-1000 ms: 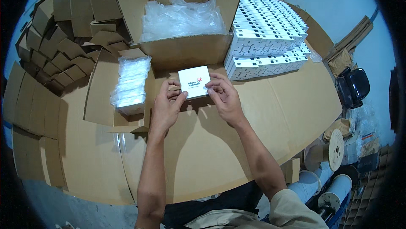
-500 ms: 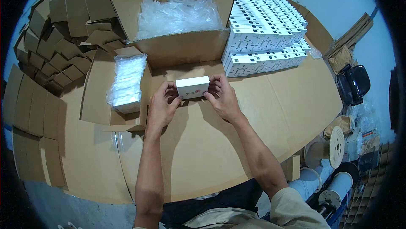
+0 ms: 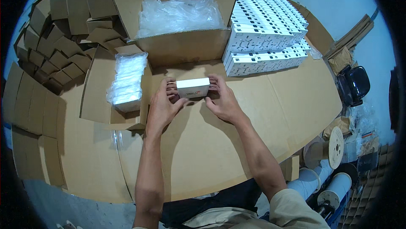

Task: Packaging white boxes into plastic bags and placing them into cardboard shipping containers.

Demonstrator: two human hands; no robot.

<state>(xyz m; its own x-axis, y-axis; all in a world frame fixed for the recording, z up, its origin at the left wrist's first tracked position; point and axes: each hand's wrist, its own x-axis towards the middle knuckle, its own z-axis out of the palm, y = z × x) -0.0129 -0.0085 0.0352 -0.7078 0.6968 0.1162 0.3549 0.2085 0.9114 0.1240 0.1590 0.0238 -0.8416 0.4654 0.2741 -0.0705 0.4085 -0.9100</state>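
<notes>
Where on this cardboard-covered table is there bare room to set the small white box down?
Bare cardboard table top lies in front of both hands, left hand and right hand, holding the small white box. More lies right, below the white stacked units. Crowded: the big open carton behind, the plastic-wrapped bundle left.

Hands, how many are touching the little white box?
2: the left hand grips the small white box at its left end, the right hand at its right end.
</notes>
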